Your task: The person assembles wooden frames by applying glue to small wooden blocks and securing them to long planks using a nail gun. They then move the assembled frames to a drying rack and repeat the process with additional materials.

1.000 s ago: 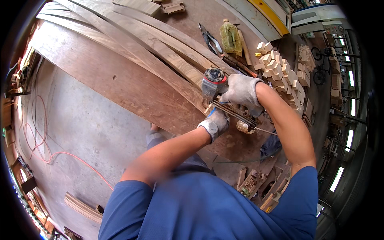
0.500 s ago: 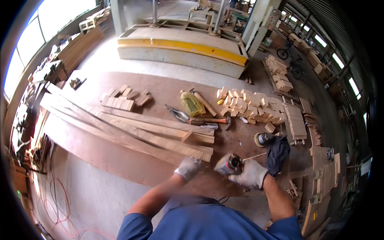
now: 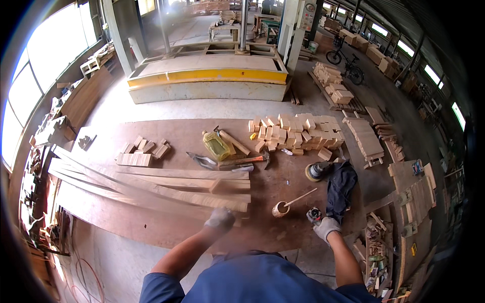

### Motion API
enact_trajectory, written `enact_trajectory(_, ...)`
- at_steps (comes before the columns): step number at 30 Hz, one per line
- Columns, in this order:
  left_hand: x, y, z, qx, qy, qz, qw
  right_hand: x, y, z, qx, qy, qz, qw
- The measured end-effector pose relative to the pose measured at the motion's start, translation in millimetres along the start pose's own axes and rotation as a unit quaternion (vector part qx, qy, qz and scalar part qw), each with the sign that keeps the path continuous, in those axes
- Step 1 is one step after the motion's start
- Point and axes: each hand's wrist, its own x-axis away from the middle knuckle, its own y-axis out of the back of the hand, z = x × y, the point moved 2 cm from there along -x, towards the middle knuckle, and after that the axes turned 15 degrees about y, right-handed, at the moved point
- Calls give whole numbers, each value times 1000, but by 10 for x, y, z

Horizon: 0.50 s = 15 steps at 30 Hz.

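My left hand [image 3: 220, 219], in a pale work glove, is closed at the right end of the nearest long wooden strip [image 3: 187, 202]; blur hides part of its fingers. Several more strips [image 3: 166, 174] lie fanned out to the left. My gloved right hand [image 3: 328, 228] grips a small handheld power tool [image 3: 314, 216], dark with red and silver parts, at the table's right side. Left of that tool stands a round pot [image 3: 279, 209] with a thin stick [image 3: 301, 197] leaning out of it. A round-padded sander [image 3: 317, 171] rests beside a dark cloth [image 3: 341, 189].
Hammers [image 3: 267, 160], pliers [image 3: 202, 161] and a yellowish bottle [image 3: 216, 146] lie mid-table. Small wooden blocks [image 3: 298, 130] are stacked at the back right, others [image 3: 134, 159] at the left. Beyond the table [image 3: 283, 235] stands a large yellow-edged machine [image 3: 207, 77].
My right hand has moved right with the power tool, uncovering the pot. My left hand has shifted slightly left and down in the picture. The view has tilted up, showing more of the hall.
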Motion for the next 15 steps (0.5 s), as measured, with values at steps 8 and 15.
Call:
enact_trajectory(8, 87, 117, -3, 2, 12, -48, 999, -626, -730, -208, 31, -2, -22, 999)
enact_trajectory(15, 77, 108, -10, -13, 13, -27, 999, -625, -877, 82, -45, 28, 11, 999)
